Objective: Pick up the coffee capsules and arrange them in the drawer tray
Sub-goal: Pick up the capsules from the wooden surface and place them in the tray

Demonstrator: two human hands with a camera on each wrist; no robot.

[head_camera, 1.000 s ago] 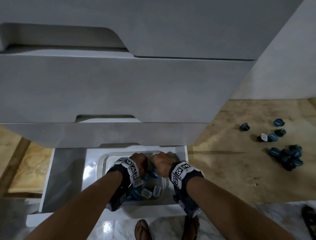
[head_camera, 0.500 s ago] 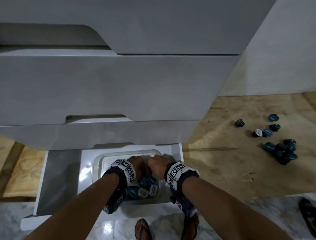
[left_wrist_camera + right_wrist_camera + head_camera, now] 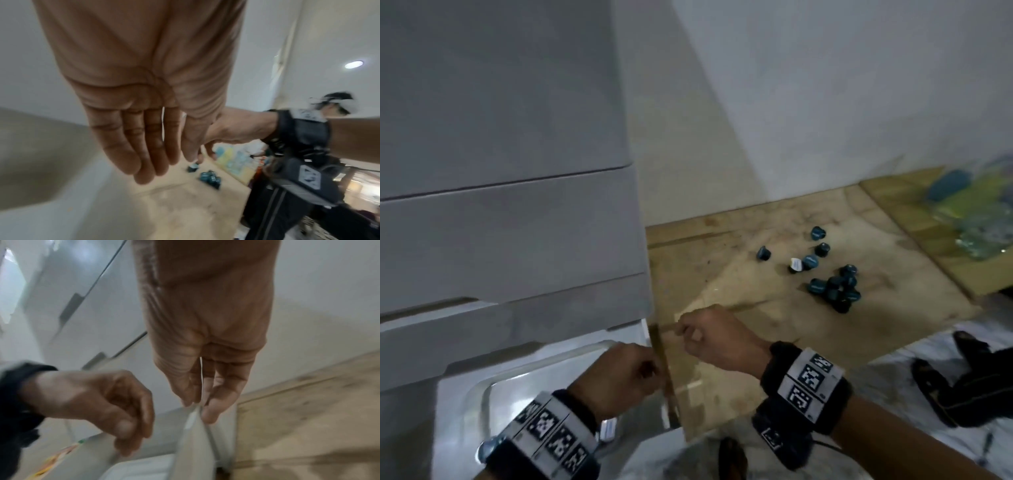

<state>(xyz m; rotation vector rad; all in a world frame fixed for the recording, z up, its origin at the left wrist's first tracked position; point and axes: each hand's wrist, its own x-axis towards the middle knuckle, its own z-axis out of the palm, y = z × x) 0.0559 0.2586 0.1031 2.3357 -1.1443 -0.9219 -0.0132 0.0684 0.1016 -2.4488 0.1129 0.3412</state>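
Capsules heaped on floor, far right of both hands; right hand nearer, fingers loosely curled, empty. Left hand likewise empty, over tray.

Teal capsules, tan plywood floor

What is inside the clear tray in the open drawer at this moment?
Mostly bare bottom of the clear tray shows. One white-lidded capsule peeks out beside the left hand; the left wrist covers the rest.

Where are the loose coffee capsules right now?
In the head view, the coffee capsules lie clustered on the plywood floor, right of the drawer cabinet, beyond the right hand.
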